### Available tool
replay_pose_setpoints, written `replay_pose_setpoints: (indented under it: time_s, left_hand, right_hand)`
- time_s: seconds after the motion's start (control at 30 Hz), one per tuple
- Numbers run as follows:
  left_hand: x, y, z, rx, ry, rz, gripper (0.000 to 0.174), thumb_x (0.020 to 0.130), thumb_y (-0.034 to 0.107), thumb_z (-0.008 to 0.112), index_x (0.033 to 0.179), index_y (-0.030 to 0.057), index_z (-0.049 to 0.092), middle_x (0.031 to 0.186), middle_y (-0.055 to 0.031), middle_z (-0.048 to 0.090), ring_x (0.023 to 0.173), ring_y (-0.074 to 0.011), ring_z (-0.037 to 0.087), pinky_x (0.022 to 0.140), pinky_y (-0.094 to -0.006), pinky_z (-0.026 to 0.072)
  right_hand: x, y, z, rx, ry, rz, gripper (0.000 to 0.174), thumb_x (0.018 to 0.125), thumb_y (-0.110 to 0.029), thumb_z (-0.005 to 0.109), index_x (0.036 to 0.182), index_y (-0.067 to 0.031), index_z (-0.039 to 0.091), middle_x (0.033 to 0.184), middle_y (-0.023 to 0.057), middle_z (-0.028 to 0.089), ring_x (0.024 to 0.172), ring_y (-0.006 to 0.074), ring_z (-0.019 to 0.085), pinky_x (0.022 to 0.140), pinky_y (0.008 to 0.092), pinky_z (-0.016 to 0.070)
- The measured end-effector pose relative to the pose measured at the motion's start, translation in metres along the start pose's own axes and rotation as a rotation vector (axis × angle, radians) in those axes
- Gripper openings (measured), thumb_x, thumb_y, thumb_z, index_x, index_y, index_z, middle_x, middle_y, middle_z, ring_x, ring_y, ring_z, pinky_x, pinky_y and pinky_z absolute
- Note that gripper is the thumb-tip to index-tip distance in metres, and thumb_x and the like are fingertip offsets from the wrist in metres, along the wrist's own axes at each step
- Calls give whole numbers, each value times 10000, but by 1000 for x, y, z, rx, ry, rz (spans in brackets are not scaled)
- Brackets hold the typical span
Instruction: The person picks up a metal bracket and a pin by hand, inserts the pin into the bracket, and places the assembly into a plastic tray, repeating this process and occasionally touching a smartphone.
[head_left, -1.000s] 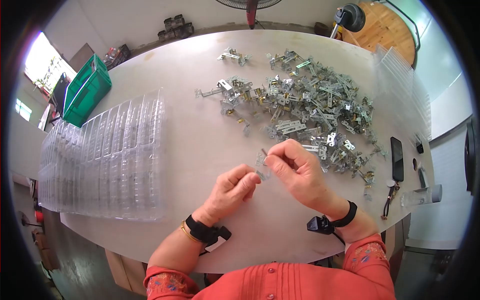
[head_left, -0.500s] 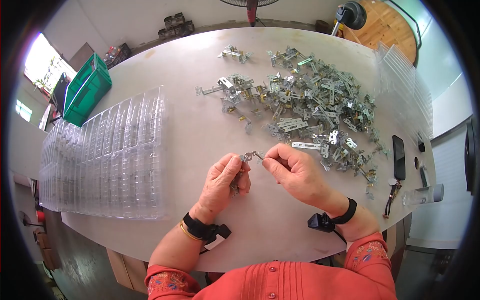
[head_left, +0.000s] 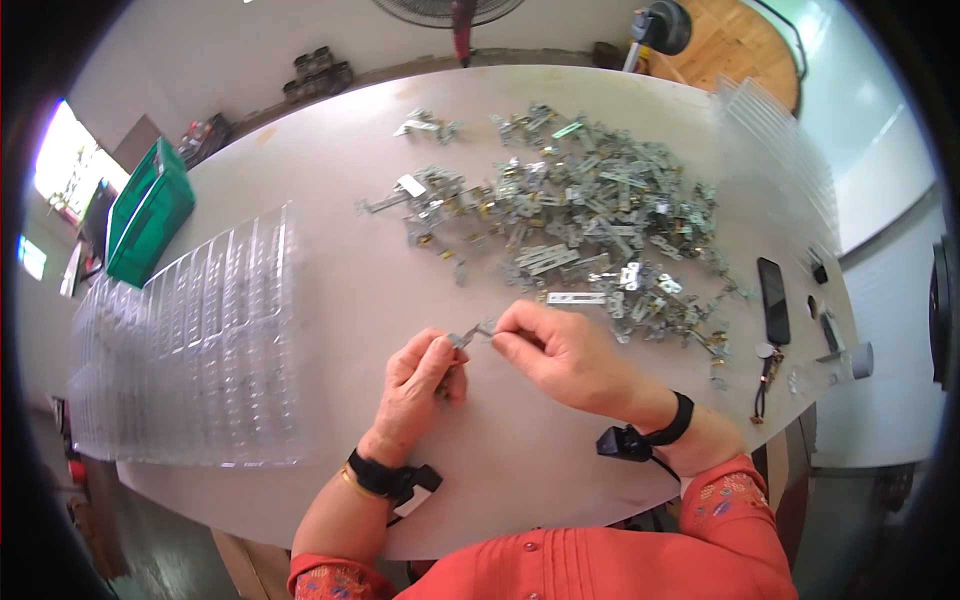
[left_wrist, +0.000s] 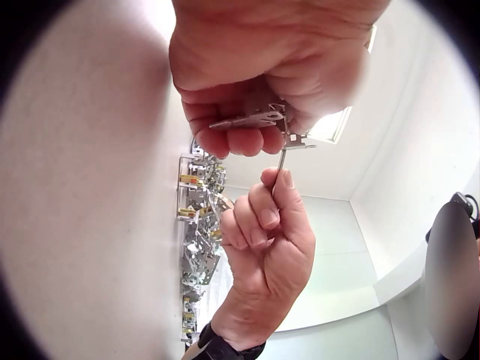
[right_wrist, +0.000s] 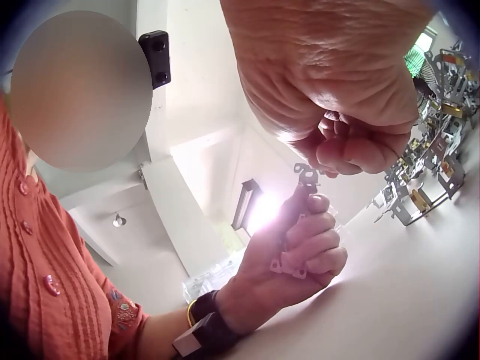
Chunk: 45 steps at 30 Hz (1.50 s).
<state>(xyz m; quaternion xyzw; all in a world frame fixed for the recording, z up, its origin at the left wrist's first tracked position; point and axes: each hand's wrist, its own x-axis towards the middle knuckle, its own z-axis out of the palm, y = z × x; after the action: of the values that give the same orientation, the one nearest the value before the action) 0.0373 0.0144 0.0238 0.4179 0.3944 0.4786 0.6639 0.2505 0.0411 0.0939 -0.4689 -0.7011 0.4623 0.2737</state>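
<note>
The left hand [head_left: 413, 385] holds a flat metal bracket [left_wrist: 247, 121] between curled fingers, its holed end [right_wrist: 305, 173] sticking out past the thumb. A thin metal pin [left_wrist: 280, 163] is pinched between the thumb and forefinger of the right hand [head_left: 575, 362], its tip close to the bracket's end; whether they touch, I cannot tell. Both hands are raised over the near middle of the table. Beyond them lies a heap of metal brackets [head_left: 600, 200], some with brass-coloured parts.
Clear plastic trays [head_left: 190, 350] lie at the left, with a green crate [head_left: 150, 215] behind them. More clear trays [head_left: 785, 160] stand at the far right. A phone [head_left: 773, 300], a keyring [head_left: 763, 385] and a clear bottle [head_left: 830, 371] lie near the right edge.
The left hand has turned and raised its bracket from the earliest frame, bringing out the holed end. The right hand keeps its pinch beside it. The head view has shifted.
</note>
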Motion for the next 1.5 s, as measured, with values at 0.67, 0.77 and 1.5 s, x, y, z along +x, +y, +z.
replay_pose_setpoints:
  time_s: [0.67,0.77,1.5]
  left_hand:
    - [-6,4,10,317,-98,60,174,1001,187,634,1025,17,660,739,30,572,639,-43,488,565,-209,393]
    - [-6,0,6,454,-92,110,157,972,162,666,1037,19,665,729,14,565,643,-48,463,577,-222,393]
    - [-5,-1,10,284,-6,224,290,1029,256,577,1145,-1,645,987,-15,620,823,-108,568,749,-258,476]
  right_hand:
    - [10,22,0,470,-320,206,201,1014,-211,534,1109,-45,596,868,20,612,761,87,567,685,264,495]
    - [9,20,-3,348,-340,167,205,1020,-241,569,1108,-61,612,905,0,618,803,72,565,703,253,490]
    - [7,17,2,329,-51,-22,86,1025,-113,581,1038,-37,617,894,-1,652,831,71,634,779,247,543]
